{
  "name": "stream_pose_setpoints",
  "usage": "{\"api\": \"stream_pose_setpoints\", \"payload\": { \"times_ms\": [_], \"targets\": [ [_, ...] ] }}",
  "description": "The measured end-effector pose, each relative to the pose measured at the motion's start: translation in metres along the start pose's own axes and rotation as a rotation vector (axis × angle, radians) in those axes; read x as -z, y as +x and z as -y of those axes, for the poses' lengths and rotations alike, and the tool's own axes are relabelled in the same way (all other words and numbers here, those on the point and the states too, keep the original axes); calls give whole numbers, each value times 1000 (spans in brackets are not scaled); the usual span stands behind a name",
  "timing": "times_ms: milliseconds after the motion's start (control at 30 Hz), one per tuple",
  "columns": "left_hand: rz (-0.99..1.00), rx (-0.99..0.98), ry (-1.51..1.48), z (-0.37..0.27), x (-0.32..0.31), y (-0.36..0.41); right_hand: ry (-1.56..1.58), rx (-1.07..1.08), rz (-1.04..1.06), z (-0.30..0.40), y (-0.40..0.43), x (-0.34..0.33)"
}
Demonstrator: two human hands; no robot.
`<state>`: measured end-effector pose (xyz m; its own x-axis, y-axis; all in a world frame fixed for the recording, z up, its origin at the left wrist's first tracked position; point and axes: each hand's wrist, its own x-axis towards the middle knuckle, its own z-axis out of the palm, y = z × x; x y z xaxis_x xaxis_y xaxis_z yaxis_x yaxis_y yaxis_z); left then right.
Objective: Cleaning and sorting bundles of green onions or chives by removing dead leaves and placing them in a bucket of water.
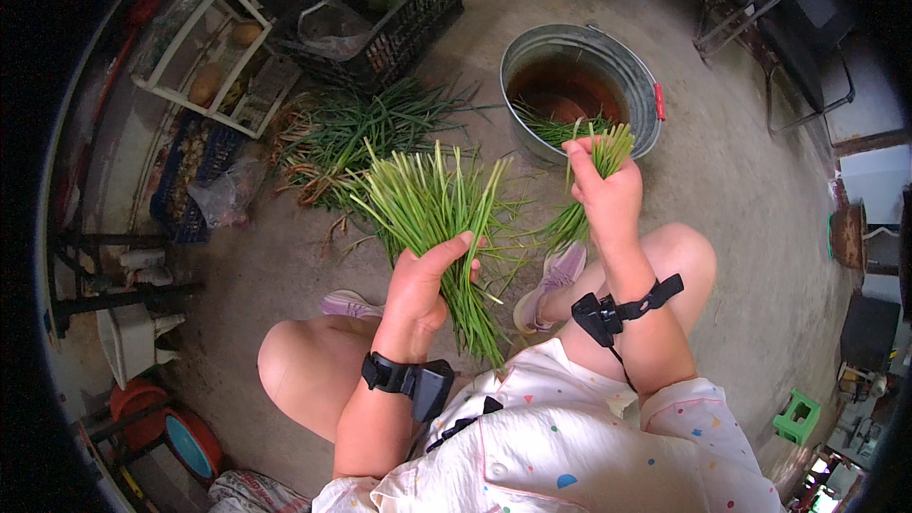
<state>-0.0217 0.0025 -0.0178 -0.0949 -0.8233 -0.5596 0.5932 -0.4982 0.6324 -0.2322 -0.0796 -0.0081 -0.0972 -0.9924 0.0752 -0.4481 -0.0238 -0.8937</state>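
Observation:
My left hand [431, 281] grips a thick bundle of long green stalks, probably garlic chives [420, 199], their pale ends fanned upward. In my right hand [609, 189] is a smaller bunch of the same stalks [614, 146], its pale ends up and its green ends hanging down. That hand is over the near rim of a galvanized metal bucket [531, 39] with a red handle grip. Brownish contents and some green leaves show inside the bucket. A loose heap of green leaves [370, 125] with dry brown ends lies on the floor beyond my left hand.
Behind the heap stands a black plastic crate [406, 43] holding green melons and a plastic bag. A white rack [214, 50] and a blue basket [178, 185] are at the left. Black chairs [791, 35] stand at the far right, and a green stool [796, 417] sits nearer.

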Motion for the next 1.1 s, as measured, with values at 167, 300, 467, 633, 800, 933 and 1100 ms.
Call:
{"api": "stream_pose_setpoints", "payload": {
  "times_ms": [167, 300, 467, 633, 800, 933, 1100],
  "targets": [
    [-13, 1, 23, -3, -5, -1, 181, -65, 339, 4, -15, -16],
    [8, -17, 34, 0, -8, -1, 404, -318, 471, 17, -20, -22],
    [-51, -58, 39, 0, -8, 0, 320, -192, 406, 6, -20, -27],
    [-54, -64, 58, -2, -8, 1, 388, -222, 429, 6, -20, -25],
    [-70, -73, 61, -1, -8, 0, 409, -338, 465, 9, -19, -23],
    [-70, -92, 58, -1, -8, 0, 464, -262, 411, 1, -16, -24],
    [-68, -76, 88, -1, -5, -1, 572, -238, 89, 0, -6, -22]
  ]
}}
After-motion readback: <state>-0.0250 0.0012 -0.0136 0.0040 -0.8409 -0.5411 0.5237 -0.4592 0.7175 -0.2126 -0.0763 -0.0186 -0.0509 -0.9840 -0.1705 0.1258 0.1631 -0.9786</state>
